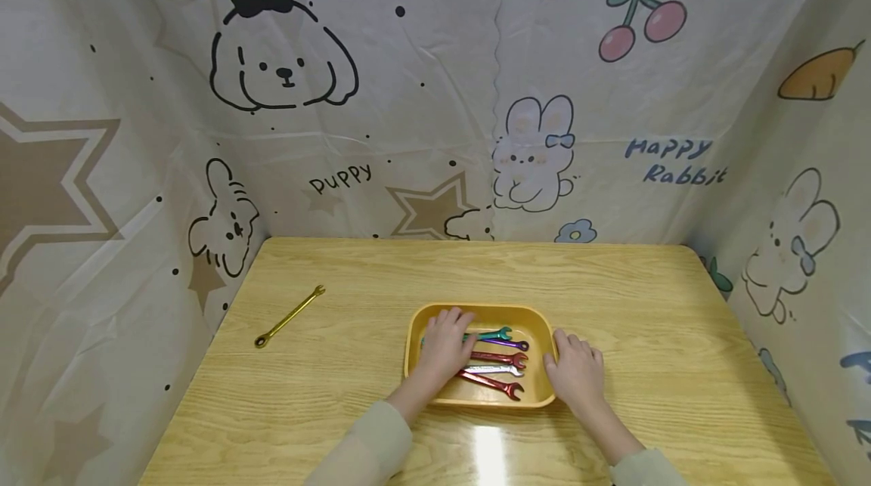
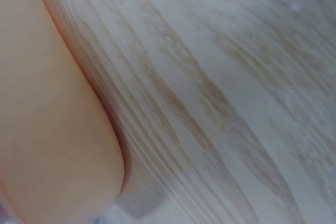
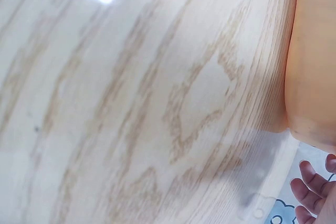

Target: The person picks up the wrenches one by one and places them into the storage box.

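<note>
Backdrop: a cartoon-printed sheet (image 1: 435, 93) with puppies, rabbits, stars and cherries hangs behind and to both sides of the work area.
Desk: a light wood-grain desk (image 1: 646, 304) carries everything; a bright glare patch sits on its near edge.
Tray: a yellow rounded tray (image 1: 476, 311) lies near the middle of the desk, toward the near edge; in the left wrist view its orange-yellow wall (image 2: 47, 129) fills the left side, touching the desk.
Left hand: the left hand (image 1: 445, 346) reaches into the tray's left half, fingers laid fairly flat over the wrench handles; it seems to rest on them, though a grip cannot be made out from here.
Right hand: the right hand (image 1: 574, 369) sits at the tray's right rim, fingers loosely extended against the outer wall, clasping nothing that shows.
Wrenches in tray: five lie side by side, heads pointing right: green wrench (image 1: 497, 333) farthest, then purple wrench (image 1: 510, 344), red wrench (image 1: 503, 357), silver wrench (image 1: 500, 369), and another red one nearest.
Gold wrench: a gold wrench (image 1: 289, 316) lies alone, slantwise, on the left part of the desk, well apart from the tray.
</note>
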### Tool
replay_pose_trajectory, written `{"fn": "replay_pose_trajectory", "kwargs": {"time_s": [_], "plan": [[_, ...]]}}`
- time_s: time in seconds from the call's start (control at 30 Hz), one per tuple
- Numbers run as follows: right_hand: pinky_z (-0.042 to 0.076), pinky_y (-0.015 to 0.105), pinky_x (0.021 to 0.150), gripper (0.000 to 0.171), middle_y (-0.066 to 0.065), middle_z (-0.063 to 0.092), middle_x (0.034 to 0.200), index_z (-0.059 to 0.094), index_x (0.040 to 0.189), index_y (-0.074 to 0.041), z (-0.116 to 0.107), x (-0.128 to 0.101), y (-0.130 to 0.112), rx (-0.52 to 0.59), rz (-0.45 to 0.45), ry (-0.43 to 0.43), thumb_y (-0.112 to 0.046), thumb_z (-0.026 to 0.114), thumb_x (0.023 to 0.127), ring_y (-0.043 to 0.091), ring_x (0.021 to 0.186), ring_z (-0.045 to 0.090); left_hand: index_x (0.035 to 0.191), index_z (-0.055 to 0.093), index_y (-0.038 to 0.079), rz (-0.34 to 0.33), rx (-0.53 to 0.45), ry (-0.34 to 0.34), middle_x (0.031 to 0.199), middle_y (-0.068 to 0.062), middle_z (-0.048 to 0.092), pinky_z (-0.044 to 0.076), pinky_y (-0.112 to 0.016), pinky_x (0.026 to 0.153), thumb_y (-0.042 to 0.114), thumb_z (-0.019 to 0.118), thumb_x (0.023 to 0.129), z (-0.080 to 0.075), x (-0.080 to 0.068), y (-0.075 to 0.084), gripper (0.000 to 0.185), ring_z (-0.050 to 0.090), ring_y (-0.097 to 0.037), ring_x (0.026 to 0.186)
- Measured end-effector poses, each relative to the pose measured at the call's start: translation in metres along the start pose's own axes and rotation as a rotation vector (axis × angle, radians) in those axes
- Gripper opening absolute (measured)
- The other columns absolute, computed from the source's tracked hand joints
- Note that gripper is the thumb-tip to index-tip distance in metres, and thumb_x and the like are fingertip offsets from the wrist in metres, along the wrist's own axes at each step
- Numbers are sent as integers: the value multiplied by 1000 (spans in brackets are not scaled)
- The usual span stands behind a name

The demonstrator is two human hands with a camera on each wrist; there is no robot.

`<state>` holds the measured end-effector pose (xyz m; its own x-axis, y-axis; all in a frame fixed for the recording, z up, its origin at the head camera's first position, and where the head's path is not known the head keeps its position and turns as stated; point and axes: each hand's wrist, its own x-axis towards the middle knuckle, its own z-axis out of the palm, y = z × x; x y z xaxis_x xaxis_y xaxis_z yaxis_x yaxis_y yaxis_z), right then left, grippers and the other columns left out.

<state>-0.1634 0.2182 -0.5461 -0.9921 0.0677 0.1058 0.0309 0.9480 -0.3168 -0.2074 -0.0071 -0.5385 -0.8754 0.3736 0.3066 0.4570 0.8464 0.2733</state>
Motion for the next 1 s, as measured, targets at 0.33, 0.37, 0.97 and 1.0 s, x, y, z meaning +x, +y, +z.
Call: {"fn": "replay_pose_trajectory", "kwargs": {"time_s": [0.33,0.37,0.97,1.0], "plan": [[31,54,86,31,17,58,99,52,109,-5,0,-1,0,7,-1,17,-23,55,84,36,94,52,107,64,13,-2,-49,94,95,-2,56,41,-36,80,24,64,84,-13,-5,-15,25,51,-19,88],[31,54,86,31,17,58,99,52,109,-5,0,-1,0,7,0,17,-23,55,84,36,94,52,107,64,13,-1,-50,106,93,-1,55,41,-37,80,23,65,83,-14,-6,-17,25,51,-19,87],[32,54,85,31,17,58,99,52,110,-5,0,0,-1,2,1,9,-22,55,84,36,94,52,109,63,11,-103,-128,176,94,-5,55,39,-39,81,19,66,83,-31,-13,-52,27,49,-21,86],[32,53,85,31,17,58,99,52,110,-5,0,0,-1,2,3,8,-22,55,84,36,94,52,109,63,11,-109,-128,177,94,-5,55,39,-40,81,19,66,83,-31,-14,-54,27,49,-21,86]]}}
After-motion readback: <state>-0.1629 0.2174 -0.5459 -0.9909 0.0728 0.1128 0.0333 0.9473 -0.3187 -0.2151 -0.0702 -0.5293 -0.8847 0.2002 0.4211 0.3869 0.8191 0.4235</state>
